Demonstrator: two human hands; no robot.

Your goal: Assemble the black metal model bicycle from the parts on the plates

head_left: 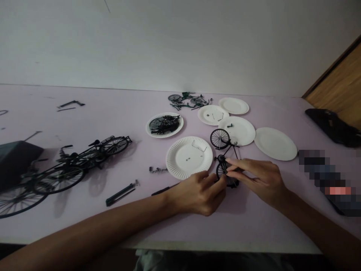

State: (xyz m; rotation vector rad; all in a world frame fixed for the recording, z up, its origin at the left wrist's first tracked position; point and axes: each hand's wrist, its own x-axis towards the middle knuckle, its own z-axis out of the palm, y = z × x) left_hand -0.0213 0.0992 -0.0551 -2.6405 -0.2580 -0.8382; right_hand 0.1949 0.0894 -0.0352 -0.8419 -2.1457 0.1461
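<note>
A small black model bicycle (220, 139) lies on the table near its front edge, one spoked wheel away from me and the other close to my fingers. My left hand (204, 194) is closed at the near wheel's left side, its thumb and fingertips pinched on the bike. From the right, my right hand (258, 177) pinches at the same wheel area with thumb and forefinger. Whether a small part sits between the fingertips is too small to make out. Left of the bike a white paper plate (180, 162) holds a bent wire and several tiny pieces.
Assembled model bicycles (81, 165) stand at left beside a dark box (17, 162). A plate (149, 130) carries black bike parts; green parts (188, 101) lie by the wall. Several white plates (275, 143) spread rightward. A screwdriver-like tool (160, 191) lies under my left wrist; a black pouch (332, 126) is far right.
</note>
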